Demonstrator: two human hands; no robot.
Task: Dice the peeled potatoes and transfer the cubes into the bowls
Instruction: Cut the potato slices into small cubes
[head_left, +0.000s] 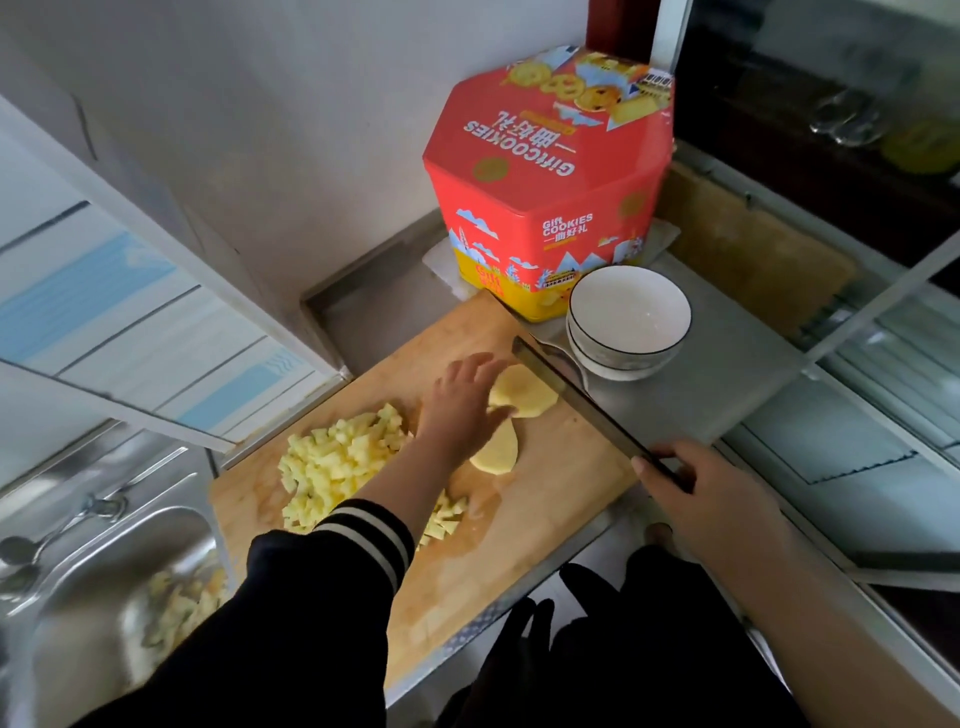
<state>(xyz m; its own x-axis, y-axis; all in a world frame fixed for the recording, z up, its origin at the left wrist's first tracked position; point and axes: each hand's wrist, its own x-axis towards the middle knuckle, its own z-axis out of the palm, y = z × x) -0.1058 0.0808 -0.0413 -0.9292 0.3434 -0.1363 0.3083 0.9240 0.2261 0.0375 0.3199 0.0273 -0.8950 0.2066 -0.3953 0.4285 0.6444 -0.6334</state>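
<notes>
Your left hand (460, 405) lies on the board (545, 499) with its fingers bent over the potato pieces (524, 397), pinning them down, while another potato half (496, 452) sits just at that hand's 5 o'clock. Your right hand (696, 491) grips the handle of the knife (582, 402), whose blade runs toward 11 o'clock, edge held above the board just past the potato, tip near the stacked bowls (628, 317) at 1 o'clock. The diced cubes (337, 457) are heaped at the board's 9 o'clock side, next to the sink (104, 561), and a red cookie tin (550, 171) stands at 12 o'clock behind the bowls.
</notes>
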